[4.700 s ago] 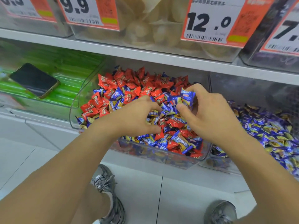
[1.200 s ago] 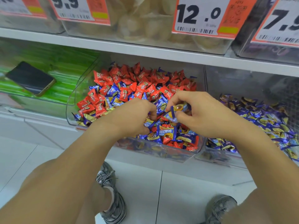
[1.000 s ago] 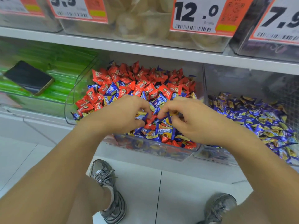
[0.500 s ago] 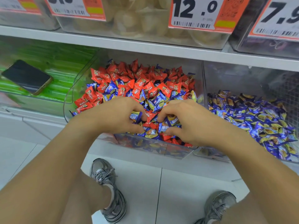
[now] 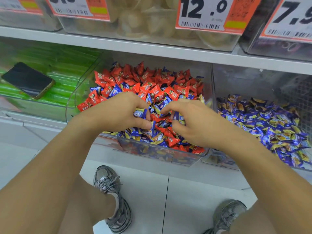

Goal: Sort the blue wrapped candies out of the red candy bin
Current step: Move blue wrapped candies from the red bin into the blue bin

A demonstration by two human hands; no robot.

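A clear bin (image 5: 162,157) in the middle of the lower shelf holds red wrapped candies (image 5: 152,81) mixed with blue wrapped candies (image 5: 143,132). Both my hands are inside it, over the front of the pile. My left hand (image 5: 118,114) has its fingers curled round blue candies (image 5: 140,114) gathered under the palm. My right hand (image 5: 194,122) is curled as well, pinching a blue candy (image 5: 179,116) between thumb and fingers. The fingertips of the two hands nearly meet.
To the right stands a clear bin (image 5: 219,159) full of blue candies (image 5: 263,122). On the left a bin of green packets (image 5: 50,68) carries a black phone (image 5: 27,80). An upper shelf with price tags (image 5: 207,14) overhangs. My shoes (image 5: 114,198) stand on the tiled floor.
Both hands have stayed in the front of the red bin, drawing closer together and gathering blue candies. The view has shifted slightly downward.
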